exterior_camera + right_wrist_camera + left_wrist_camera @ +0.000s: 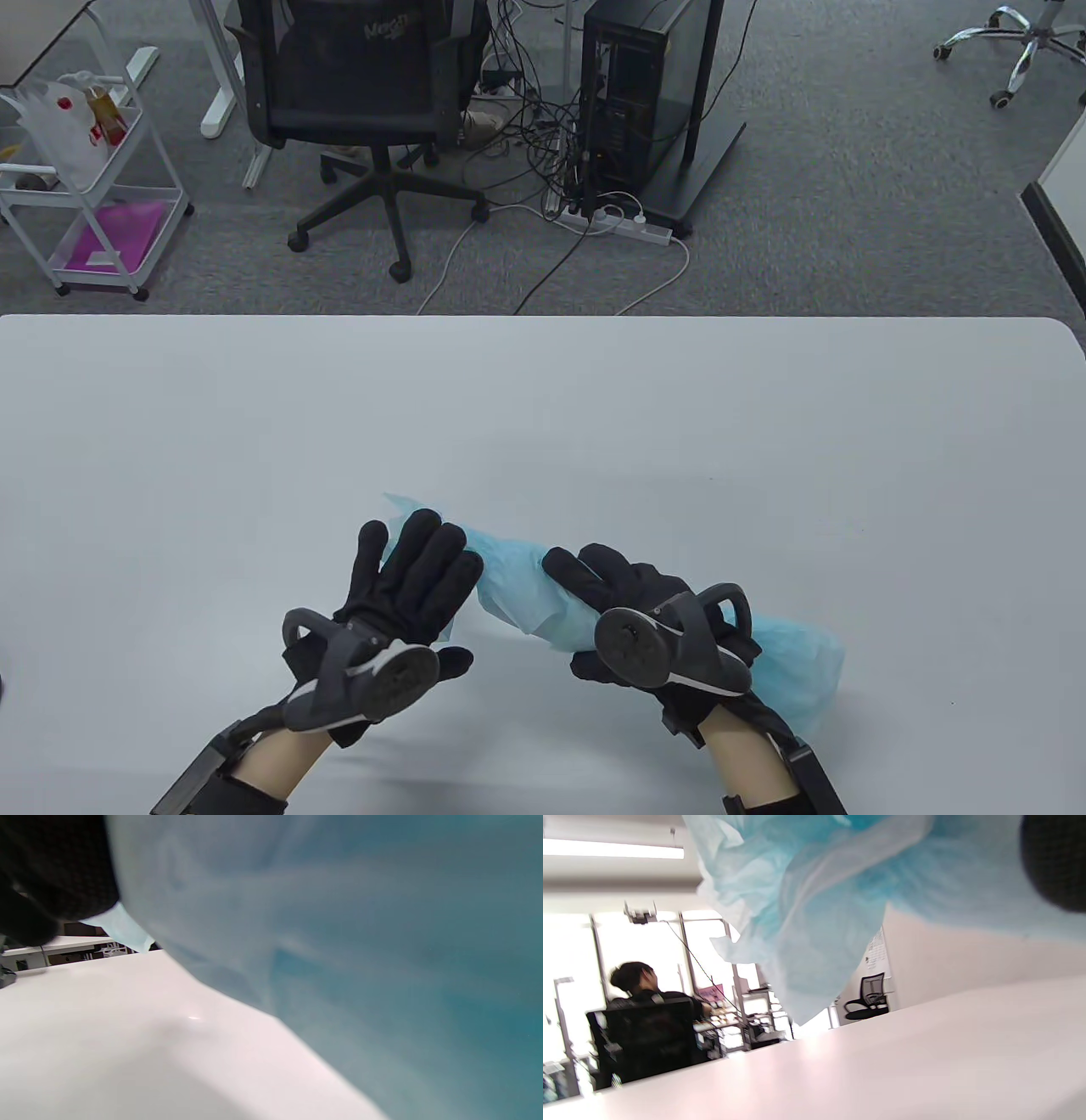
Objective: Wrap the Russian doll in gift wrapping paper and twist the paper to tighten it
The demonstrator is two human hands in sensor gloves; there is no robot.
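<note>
Table view showed the light blue wrapping paper (517, 586) rolled into a long bundle near the table's (764, 441) near edge, the doll hidden inside. The right hand (632, 598) curled around its middle, gripping it. The left hand (407, 586) lay over the left end, fingers straight and pressed together on the paper.

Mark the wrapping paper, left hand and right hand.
wrapping paper (517, 586): table view, bare middle stretch between the hands.
left hand (416, 577): table view, back of the glove, fingers flat on the paper's end.
right hand (624, 586): table view, knuckles, curled over the bundle.
</note>
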